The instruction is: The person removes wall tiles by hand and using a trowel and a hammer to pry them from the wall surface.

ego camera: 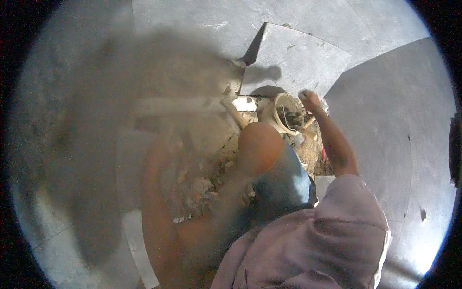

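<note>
My right hand (pixel 309 100) is curled into a fist at the near edge of a grey floor tile (pixel 297 54). I make out nothing held in it. The tile sits at an angle to the others, with a dark shadow along its left side. Just left of the fist stands a dirty bucket (pixel 276 117) with a wire handle and dark, wet-looking material inside. My left forearm (pixel 157 188) reaches forward on the left, but a smeared patch of the picture hides the hand's shape and whatever it touches. My bare knee (pixel 260 146) is between the arms.
A wooden-looking handle (pixel 238 117) lies left of the bucket, by a white piece (pixel 244 103). Broken rubble (pixel 202 186) covers the ground beside my knee. Laid grey tiles (pixel 379 119) extend to the right. A narrow tile strip (pixel 139 249) lies at lower left.
</note>
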{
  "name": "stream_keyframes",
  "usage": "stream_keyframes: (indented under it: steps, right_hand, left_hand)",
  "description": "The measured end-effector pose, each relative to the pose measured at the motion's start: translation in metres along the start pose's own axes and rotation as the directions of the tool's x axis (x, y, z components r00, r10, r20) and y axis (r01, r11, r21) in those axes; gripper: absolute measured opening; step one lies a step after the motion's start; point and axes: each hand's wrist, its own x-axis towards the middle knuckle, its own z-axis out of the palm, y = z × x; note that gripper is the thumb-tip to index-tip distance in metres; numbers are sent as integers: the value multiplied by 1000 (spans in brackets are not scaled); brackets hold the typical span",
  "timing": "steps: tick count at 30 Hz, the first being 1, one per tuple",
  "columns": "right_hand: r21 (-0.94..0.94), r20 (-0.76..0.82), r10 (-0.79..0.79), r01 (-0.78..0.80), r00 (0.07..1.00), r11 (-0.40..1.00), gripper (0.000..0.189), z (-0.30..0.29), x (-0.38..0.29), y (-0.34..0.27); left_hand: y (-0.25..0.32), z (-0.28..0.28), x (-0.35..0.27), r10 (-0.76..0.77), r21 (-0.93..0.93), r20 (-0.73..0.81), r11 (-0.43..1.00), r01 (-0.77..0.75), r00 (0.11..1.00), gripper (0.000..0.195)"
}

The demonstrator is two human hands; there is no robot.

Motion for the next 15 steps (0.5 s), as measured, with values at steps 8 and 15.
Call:
stream_keyframes:
  steps: [8, 15]
  right_hand:
    - [45, 83, 16, -20, 996, 999, 27, 63, -137, 50]
    - [118, -78, -13, 22, 997, 993, 18, 51, -187, 78]
  left_hand:
    - [3, -12, -9, -151, 81, -10, 985, 151, 989, 63]
    - [12, -20, -19, -311, 121, -38, 942, 314, 950, 64]
